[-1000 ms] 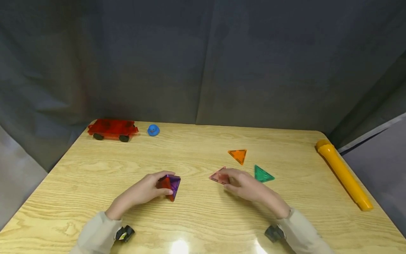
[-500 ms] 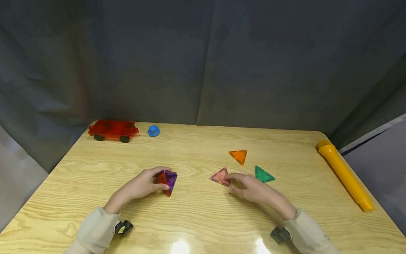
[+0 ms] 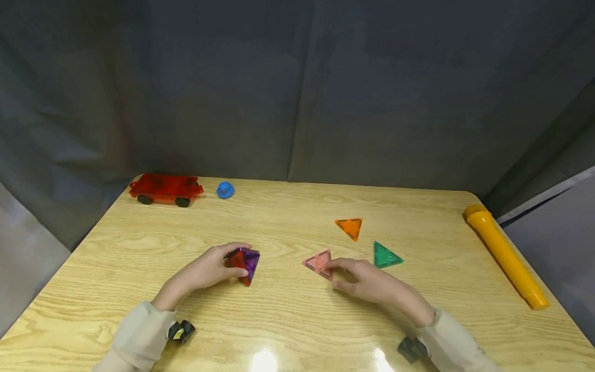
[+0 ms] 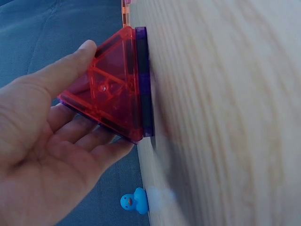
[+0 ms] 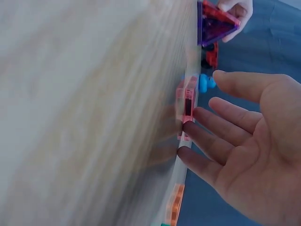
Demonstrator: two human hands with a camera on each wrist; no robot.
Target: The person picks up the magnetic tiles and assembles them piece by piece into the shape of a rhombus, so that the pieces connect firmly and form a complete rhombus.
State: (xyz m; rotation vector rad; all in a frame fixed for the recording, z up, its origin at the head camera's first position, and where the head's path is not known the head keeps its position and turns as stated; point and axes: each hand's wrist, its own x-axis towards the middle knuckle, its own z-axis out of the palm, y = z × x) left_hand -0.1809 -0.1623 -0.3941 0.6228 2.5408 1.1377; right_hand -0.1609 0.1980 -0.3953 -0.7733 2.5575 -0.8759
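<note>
My left hand (image 3: 206,269) grips the joined tiles (image 4: 115,84); my right hand (image 3: 367,279), fingers extended, touches the pink tile (image 3: 318,262), likely light, stiff, slick: best edge-pinched.

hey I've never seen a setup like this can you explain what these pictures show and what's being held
There is no robot here: a person works with bare hands, each one acting as a grip. The wide view comes from a camera on the head; the close ones come from a camera on each wrist, so the table looks tipped sideways there. The left grip holds a red-and-purple tile shape. The right grip touches a pink triangular tile lying on the table. Also on the table: an orange tile, a green tile, a red wheeled toy, a blue duck and a yellow tube.
</note>
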